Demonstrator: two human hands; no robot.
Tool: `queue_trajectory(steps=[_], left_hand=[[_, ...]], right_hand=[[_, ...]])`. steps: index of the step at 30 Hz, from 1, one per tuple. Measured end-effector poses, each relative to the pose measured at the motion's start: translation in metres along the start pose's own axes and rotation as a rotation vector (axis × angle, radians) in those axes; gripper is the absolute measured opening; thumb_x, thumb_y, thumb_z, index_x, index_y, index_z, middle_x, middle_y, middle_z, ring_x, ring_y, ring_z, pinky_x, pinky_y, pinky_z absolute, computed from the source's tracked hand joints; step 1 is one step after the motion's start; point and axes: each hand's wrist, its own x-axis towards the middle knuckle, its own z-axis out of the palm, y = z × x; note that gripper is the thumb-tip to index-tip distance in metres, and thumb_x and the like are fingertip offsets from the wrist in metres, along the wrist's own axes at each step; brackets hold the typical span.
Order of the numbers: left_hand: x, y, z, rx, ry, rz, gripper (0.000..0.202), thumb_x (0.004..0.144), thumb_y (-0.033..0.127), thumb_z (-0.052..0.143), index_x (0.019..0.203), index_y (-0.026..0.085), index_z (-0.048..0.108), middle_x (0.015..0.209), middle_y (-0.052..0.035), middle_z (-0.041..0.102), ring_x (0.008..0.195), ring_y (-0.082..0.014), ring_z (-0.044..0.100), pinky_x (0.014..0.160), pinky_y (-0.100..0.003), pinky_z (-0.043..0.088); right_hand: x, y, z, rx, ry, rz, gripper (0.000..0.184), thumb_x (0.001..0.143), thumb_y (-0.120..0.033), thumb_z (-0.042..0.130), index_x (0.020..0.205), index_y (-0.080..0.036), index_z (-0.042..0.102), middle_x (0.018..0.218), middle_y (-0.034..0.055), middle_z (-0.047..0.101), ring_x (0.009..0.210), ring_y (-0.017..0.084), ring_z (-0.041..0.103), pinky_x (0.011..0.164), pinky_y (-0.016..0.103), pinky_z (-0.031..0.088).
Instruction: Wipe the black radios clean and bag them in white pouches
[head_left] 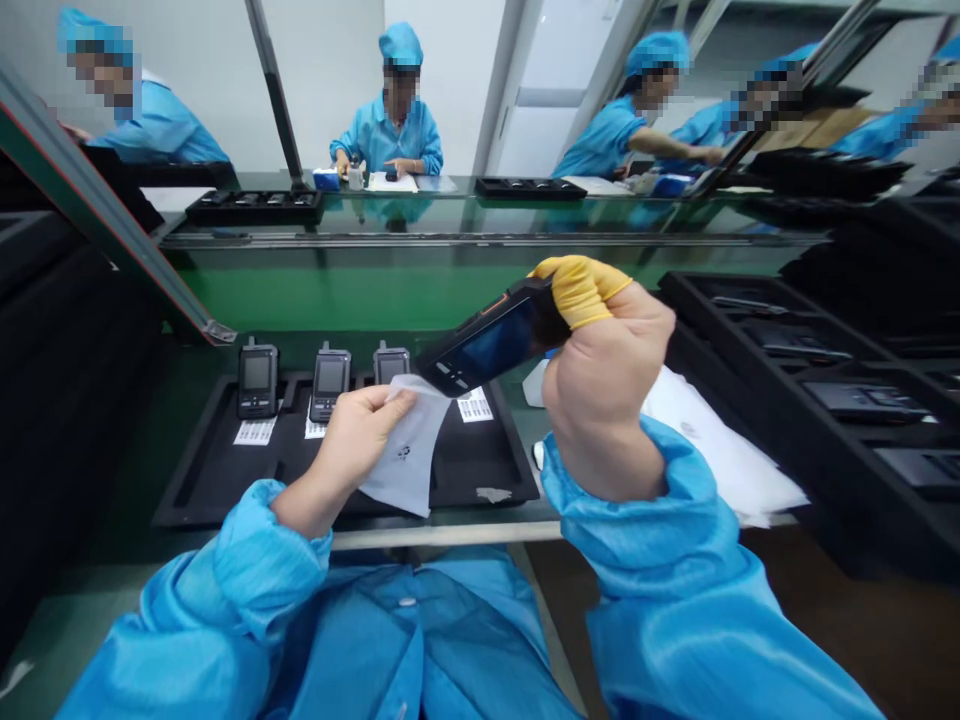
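Note:
My right hand [607, 390], with yellow finger cots on its fingertips, grips one end of a black handheld device [487, 345] that is tilted with its screen facing me. My left hand [360, 435] pinches a small translucent plastic bag [409, 450], its top edge just below the device's lower end. Both are raised above a black foam tray [202, 470]. Three similar devices [257, 378] stand upright along the tray's back, with barcode labels [255, 432] lying in front of them.
White bags or sheets [720, 450] lie right of the tray. Stacked black trays [840, 400] with devices fill the right side. A green conveyor [390, 290] runs behind the tray. Several people in blue gowns and caps work across the line.

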Motion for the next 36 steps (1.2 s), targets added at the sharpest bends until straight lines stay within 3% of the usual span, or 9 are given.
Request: queue_trajectory(steps=[3, 7, 14, 20, 27, 36], left_hand=[[-0.001, 0.0, 0.002, -0.016, -0.074, -0.019, 0.044, 0.052, 0.056, 0.078, 0.064, 0.014, 0.068, 0.056, -0.0003, 0.06, 0.051, -0.0117, 0.051, 0.05, -0.024, 0.039], [0.002, -0.003, 0.005, -0.099, -0.063, -0.014, 0.045, 0.046, 0.05, 0.084, 0.071, 0.015, 0.071, 0.067, -0.0029, 0.067, 0.06, -0.0141, 0.057, 0.057, -0.026, 0.044], [0.003, -0.007, 0.003, 0.025, -0.078, -0.007, 0.062, 0.054, 0.077, 0.067, 0.052, 0.017, 0.053, 0.047, 0.0033, 0.044, 0.044, -0.0072, 0.034, 0.042, -0.022, 0.025], [0.002, -0.007, 0.009, 0.054, -0.115, 0.038, 0.061, 0.055, 0.076, 0.067, 0.054, 0.017, 0.054, 0.049, 0.004, 0.041, 0.047, -0.0074, 0.032, 0.044, -0.022, 0.025], [0.002, -0.013, 0.007, -0.079, -0.036, 0.08, 0.054, 0.064, 0.07, 0.066, 0.063, 0.016, 0.063, 0.057, 0.0009, 0.056, 0.054, -0.0108, 0.047, 0.05, -0.023, 0.037], [0.002, -0.014, 0.009, -0.075, 0.015, 0.037, 0.046, 0.052, 0.058, 0.08, 0.069, 0.015, 0.071, 0.065, -0.001, 0.065, 0.059, -0.013, 0.054, 0.053, -0.024, 0.043]], right_hand=[[0.002, 0.0, -0.003, -0.04, -0.016, 0.001, 0.032, 0.085, -0.054, 0.053, 0.09, -0.027, 0.07, 0.093, -0.0008, 0.07, 0.095, 0.019, 0.067, 0.084, 0.037, 0.056], [-0.002, -0.003, 0.001, -0.022, -0.061, 0.036, 0.035, 0.088, -0.055, 0.048, 0.096, -0.029, 0.07, 0.101, -0.0011, 0.069, 0.104, 0.021, 0.065, 0.09, 0.039, 0.055], [-0.007, -0.001, 0.002, 0.04, -0.098, 0.155, 0.038, 0.087, -0.056, 0.048, 0.104, -0.029, 0.068, 0.108, -0.0003, 0.067, 0.115, 0.024, 0.059, 0.094, 0.042, 0.053], [-0.008, -0.004, 0.003, -0.054, -0.073, 0.083, 0.039, 0.089, -0.057, 0.044, 0.102, -0.029, 0.068, 0.104, 0.0006, 0.068, 0.107, 0.022, 0.063, 0.088, 0.038, 0.055], [-0.011, 0.004, 0.001, -0.019, -0.031, 0.057, 0.034, 0.083, -0.057, 0.055, 0.086, -0.026, 0.069, 0.088, 0.0006, 0.069, 0.092, 0.018, 0.066, 0.083, 0.035, 0.056], [0.0, -0.011, -0.005, 0.101, 0.112, 0.054, 0.024, 0.085, -0.045, 0.056, 0.088, -0.024, 0.066, 0.095, 0.0025, 0.068, 0.095, 0.021, 0.067, 0.088, 0.039, 0.055]])
